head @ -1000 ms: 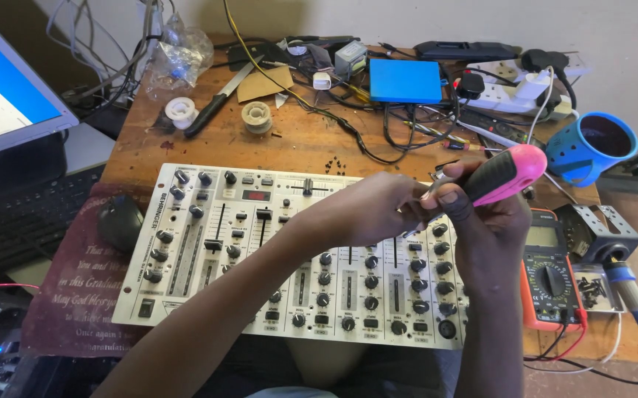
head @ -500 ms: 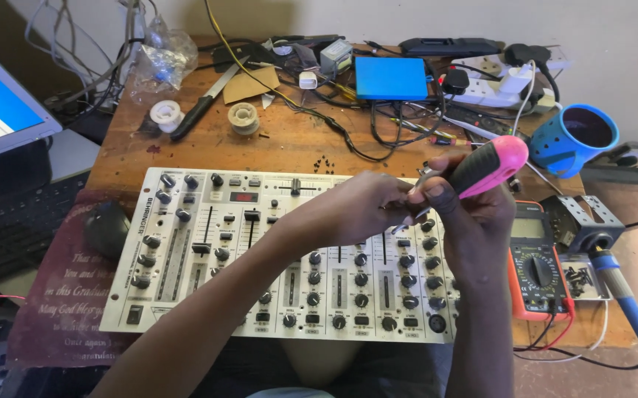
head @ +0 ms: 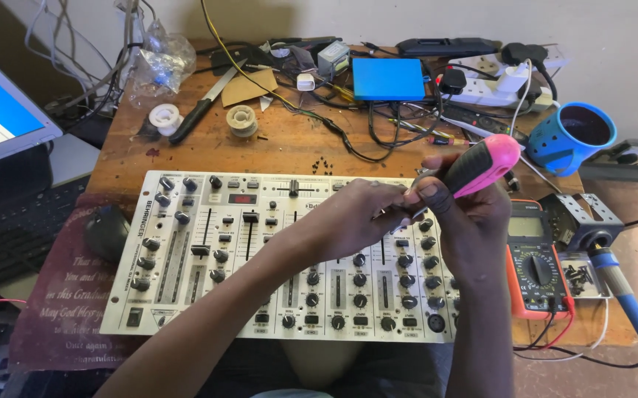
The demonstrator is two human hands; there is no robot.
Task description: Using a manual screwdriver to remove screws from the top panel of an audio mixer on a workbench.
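A cream audio mixer (head: 208, 250) with many knobs and faders lies flat on the wooden desk (head: 289, 140). Above its right part my right hand (head: 466, 221) grips a screwdriver (head: 485, 163) with a pink and black handle, tilted with the handle up to the right. My left hand (head: 363, 215) reaches across the panel, and its fingertips pinch the metal shaft near the tip, just left of my right thumb. The tip itself is hidden between my fingers.
An orange multimeter (head: 536, 265) and a soldering iron (head: 621, 295) lie right of the mixer. A blue cup (head: 573, 136), power strip (head: 503, 85), blue box (head: 389, 79), solder reels (head: 241, 119), a knife (head: 201, 109) and tangled cables crowd the back. A laptop (head: 2, 125) and mouse (head: 107, 232) sit left.
Both hands stay together on the screwdriver over the mixer's right part. The handle has tipped slightly. The view shifts a little as my head moves.
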